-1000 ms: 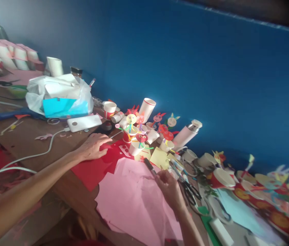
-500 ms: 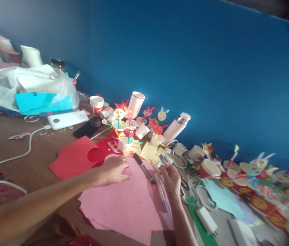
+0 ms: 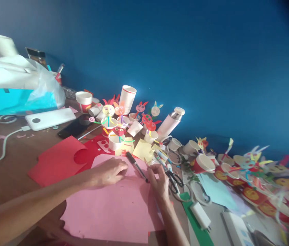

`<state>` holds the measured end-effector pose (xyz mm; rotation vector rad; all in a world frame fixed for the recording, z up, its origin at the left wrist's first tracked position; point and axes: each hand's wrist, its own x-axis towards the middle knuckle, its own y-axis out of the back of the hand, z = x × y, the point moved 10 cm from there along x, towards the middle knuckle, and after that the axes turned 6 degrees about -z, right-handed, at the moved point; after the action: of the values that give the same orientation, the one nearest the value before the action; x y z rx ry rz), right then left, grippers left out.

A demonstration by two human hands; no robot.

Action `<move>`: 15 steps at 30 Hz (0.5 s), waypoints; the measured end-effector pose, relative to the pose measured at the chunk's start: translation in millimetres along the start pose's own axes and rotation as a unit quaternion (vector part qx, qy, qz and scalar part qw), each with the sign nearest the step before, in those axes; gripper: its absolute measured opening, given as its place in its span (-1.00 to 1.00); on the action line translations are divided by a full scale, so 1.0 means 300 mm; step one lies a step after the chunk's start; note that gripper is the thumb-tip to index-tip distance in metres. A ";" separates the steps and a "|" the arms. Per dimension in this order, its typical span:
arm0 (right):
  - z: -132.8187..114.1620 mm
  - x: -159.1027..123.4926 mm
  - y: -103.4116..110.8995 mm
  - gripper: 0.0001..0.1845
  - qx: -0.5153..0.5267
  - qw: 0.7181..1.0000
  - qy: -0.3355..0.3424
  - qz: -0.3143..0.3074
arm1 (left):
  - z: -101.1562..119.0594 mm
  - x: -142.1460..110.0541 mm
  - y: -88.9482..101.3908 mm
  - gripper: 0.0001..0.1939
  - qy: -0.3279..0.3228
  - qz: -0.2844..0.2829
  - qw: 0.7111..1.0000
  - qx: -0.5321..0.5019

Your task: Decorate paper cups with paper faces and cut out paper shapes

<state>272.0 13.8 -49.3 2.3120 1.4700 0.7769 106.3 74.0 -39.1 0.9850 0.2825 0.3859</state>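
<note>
A large sheet of pink paper (image 3: 108, 208) lies in front of me. Resting on its upper left part is my left hand (image 3: 112, 171), fingers loosely bent, thumb apart from them, holding nothing I can see. At the sheet's right edge, my right hand (image 3: 159, 180) is closed with thumb and fingertips together; what is between them is too small to make out. A thin tan stick (image 3: 146, 162) shows just beyond those fingertips. Between both hands lies a black marker (image 3: 136, 166). Black-handled scissors (image 3: 176, 179) lie right of my right hand.
Red paper (image 3: 57, 160) lies left. Paper cups with paper figures (image 3: 116, 140) stand ahead, beside a pale thermos (image 3: 170, 124). A white power bank (image 3: 50, 119) with its cable lies far left. Cables, a white charger (image 3: 200, 215) and more decorated cups (image 3: 252, 193) lie right.
My view has turned a little right. My right hand has moved leftward over the pink sheet's edge, covering most of the pale pen there and uncovering the scissors. My left hand stays on the sheet.
</note>
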 end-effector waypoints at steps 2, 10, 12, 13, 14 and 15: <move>0.003 0.001 0.010 -0.89 0.003 1.000 -0.006 0.013 | 0.001 -0.020 0.049 -0.93 -0.012 -0.028 0.998 -0.054; 0.046 0.008 0.025 -0.83 0.062 0.996 -0.041 0.046 | -0.233 -0.138 0.250 -0.84 0.016 0.092 0.919 -0.384; 0.049 0.009 0.018 -0.82 0.074 0.995 -0.043 0.043 | -0.289 -0.149 0.250 -0.83 0.031 0.134 0.890 -0.435; 0.049 0.009 0.015 -0.82 0.078 0.995 -0.042 0.043 | -0.306 -0.149 0.243 -0.81 0.036 0.143 0.880 -0.452; 0.048 0.009 0.013 -0.82 0.080 0.995 -0.042 0.043 | -0.320 -0.147 0.233 -0.78 0.040 0.147 0.871 -0.467; 0.047 0.008 0.012 -0.81 0.082 0.995 -0.041 0.043 | -0.332 -0.146 0.224 -0.76 0.044 0.150 0.862 -0.481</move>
<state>283.7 15.0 -58.2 2.5109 1.4557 0.5948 14.7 162.8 -31.7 0.0100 -0.0113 0.7620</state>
